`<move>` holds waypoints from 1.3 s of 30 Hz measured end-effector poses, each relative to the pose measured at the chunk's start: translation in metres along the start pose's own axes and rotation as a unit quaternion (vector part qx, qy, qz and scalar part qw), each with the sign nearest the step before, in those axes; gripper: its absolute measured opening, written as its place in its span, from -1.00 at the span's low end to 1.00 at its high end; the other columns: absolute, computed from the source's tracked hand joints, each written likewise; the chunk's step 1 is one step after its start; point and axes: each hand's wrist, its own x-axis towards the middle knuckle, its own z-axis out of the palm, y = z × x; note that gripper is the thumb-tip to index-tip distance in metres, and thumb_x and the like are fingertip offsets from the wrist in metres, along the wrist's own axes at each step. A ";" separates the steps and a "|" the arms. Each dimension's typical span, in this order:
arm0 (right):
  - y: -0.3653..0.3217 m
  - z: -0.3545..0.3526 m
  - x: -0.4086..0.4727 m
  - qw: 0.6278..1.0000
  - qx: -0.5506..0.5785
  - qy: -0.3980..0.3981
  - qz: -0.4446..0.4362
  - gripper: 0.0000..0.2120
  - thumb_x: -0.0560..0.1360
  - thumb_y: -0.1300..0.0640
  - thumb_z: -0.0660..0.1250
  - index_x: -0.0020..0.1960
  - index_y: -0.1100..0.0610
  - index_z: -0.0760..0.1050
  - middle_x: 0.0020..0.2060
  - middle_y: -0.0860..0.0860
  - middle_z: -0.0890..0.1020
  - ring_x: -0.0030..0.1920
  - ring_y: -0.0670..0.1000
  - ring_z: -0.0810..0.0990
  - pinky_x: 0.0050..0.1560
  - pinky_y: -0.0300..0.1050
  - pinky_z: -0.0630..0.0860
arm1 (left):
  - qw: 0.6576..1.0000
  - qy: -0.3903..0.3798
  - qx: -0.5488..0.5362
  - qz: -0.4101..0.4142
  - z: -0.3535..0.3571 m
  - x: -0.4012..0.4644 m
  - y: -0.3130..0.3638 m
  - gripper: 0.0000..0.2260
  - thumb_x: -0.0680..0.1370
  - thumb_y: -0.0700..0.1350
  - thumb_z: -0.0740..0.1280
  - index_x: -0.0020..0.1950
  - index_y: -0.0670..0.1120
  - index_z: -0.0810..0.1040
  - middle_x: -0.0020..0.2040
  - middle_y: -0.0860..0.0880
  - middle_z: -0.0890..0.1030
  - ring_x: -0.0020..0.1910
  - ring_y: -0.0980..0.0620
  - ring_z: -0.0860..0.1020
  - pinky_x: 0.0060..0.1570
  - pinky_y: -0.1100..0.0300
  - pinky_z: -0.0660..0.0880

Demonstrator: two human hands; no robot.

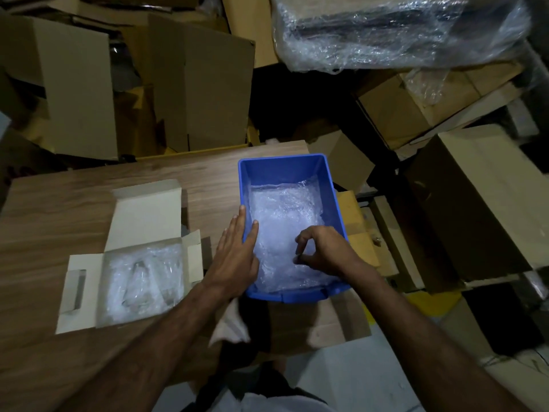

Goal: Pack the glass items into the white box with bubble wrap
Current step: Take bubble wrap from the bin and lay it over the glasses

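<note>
The left hand (234, 257) lay flat with straight fingers against the left wall of the blue bin (283, 166), its thumb hooked over the rim and touching the bubble wrap inside. The right hand (323, 251) reached down into the bin from the right side, its fingers curled and its thumb and forefinger pinching the bubble wrap (282, 221) that lined the bin's floor. The two hands were apart, one on each side of the bin's near half. What lay under the wrap in the bin could not be told.

The bin stood at the right edge of a wooden table (74, 209), its near end hanging past the table's corner. A pale cloth (231, 325) hung just below the left wrist at the table's edge, and a brown cardboard sheet (312, 325) lay beneath the bin's near end.

To the left of the hands, on the table, sat the white box (86, 292) with its flaps spread open and its lid (145, 215) folded back. Inside it was more bubble wrap, and through it showed clear glass items (139, 281), blurred and hard to separate from one another.

Beyond the table stood open brown cardboard boxes (208, 93), stacked close together. To the right were more cartons (481, 203), and at the top right a dark bundle wrapped in clear plastic (401, 28) rested on them.
</note>
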 end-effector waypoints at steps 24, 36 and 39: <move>-0.055 -0.016 -0.048 0.941 0.009 0.294 -0.170 -0.77 0.66 -0.01 0.24 0.20 0.08 0.55 0.07 -0.03 0.71 0.00 -0.05 0.69 -0.10 -0.09 0.63 | 0.983 0.081 -0.162 0.007 -0.007 0.011 0.028 -0.34 0.61 0.20 0.21 0.64 0.14 -0.01 0.64 0.07 -0.20 0.61 -0.01 -0.25 0.59 -0.20 -0.04; -0.110 -0.012 -0.040 0.942 -0.201 0.152 -0.221 -0.42 0.45 -0.04 0.40 0.45 -0.07 0.40 0.32 -0.05 0.51 -0.17 0.13 0.65 -0.33 -0.08 0.48 | 0.931 0.264 -0.170 0.187 -0.119 -0.063 -0.030 -0.55 0.68 -0.20 0.14 0.59 -0.05 0.27 0.59 0.04 0.30 0.57 0.03 0.27 0.53 0.05 0.25; -0.140 -0.004 -0.028 0.930 -0.188 0.202 -0.241 -0.39 0.22 0.28 0.40 0.27 0.01 0.58 0.27 0.09 0.58 -0.12 0.18 0.67 -0.29 -0.06 0.54 | 0.933 0.282 -0.135 0.180 -0.132 -0.086 -0.056 -0.54 0.65 -0.31 0.14 0.57 -0.14 0.32 0.59 -0.01 0.32 0.58 -0.05 0.26 0.51 -0.11 0.28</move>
